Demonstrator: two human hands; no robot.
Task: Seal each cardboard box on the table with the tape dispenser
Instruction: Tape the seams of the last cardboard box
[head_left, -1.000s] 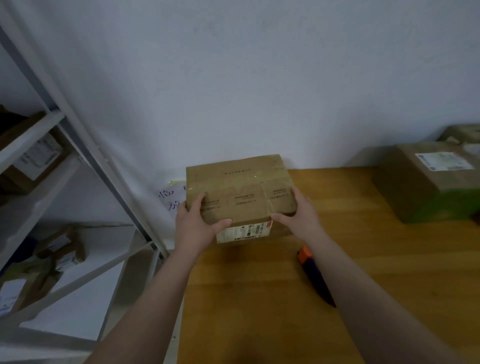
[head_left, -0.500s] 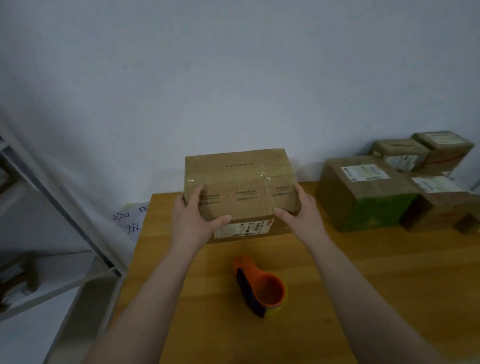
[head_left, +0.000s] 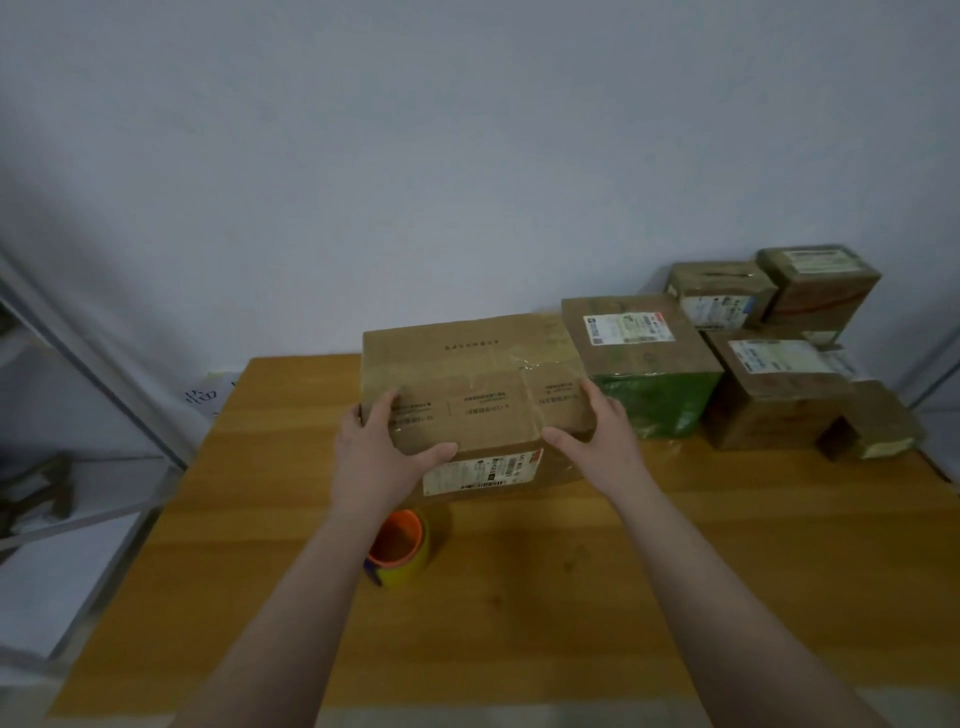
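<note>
A brown cardboard box (head_left: 467, 374) with clear tape across its top and a white label on its near side stands on the wooden table (head_left: 675, 571). My left hand (head_left: 379, 447) grips its near left corner, thumb on the front face. My right hand (head_left: 597, 436) grips its near right corner. The orange tape dispenser (head_left: 399, 545) with a yellowish tape roll lies on the table just in front of the box, partly behind my left forearm.
Several taped cardboard boxes stand at the back right against the wall: one with a green side (head_left: 644, 364), a labelled one (head_left: 774, 389), two smaller ones behind (head_left: 821, 286). A metal shelf frame (head_left: 88, 364) rises left of the table.
Both hands have carried the box rightward, from the table's left edge toward the group of boxes. The view has swung right, bringing more boxes into sight.
</note>
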